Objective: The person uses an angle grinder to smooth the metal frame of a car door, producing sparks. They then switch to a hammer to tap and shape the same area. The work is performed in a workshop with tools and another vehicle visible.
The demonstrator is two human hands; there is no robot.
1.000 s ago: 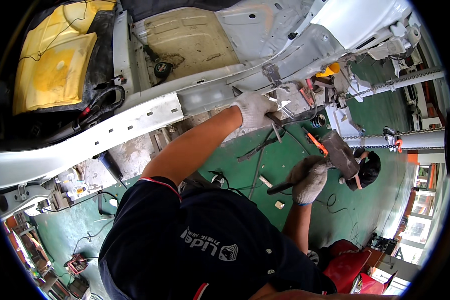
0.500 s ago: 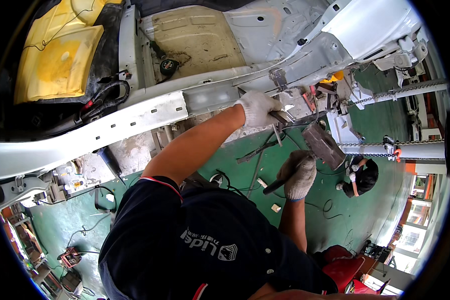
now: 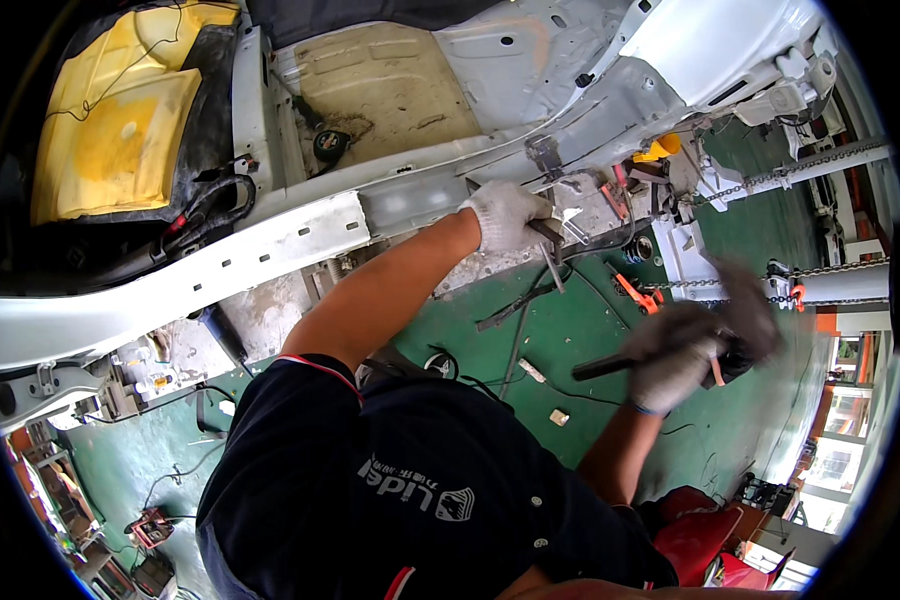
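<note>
My left hand (image 3: 507, 216), in a pale work glove, is closed around a dark metal chisel (image 3: 546, 233). Its far tip rests by the grey inner sill (image 3: 415, 198) of a stripped car body. My right hand (image 3: 670, 375), gloved too and partly smeared by motion, is wrapped round the dark handle (image 3: 602, 368) of a heavy hammer (image 3: 748, 312). The blurred hammer head is out to the right, well apart from the chisel. Near my left hand, small metal tools (image 3: 572, 226) lie on the bench-like ledge.
A white outer sill panel (image 3: 270, 240) runs along the left. A tape measure (image 3: 330, 146) sits on the car floor, beyond it yellow foam (image 3: 120, 120). Cables and an orange tool (image 3: 638, 294) lie on the green floor. Chains (image 3: 840, 270) stretch at right; another person is mostly hidden behind the hammer.
My right hand has swung the hammer to the right, away from the chisel. My left hand stays almost in place, and the view has shifted slightly.
</note>
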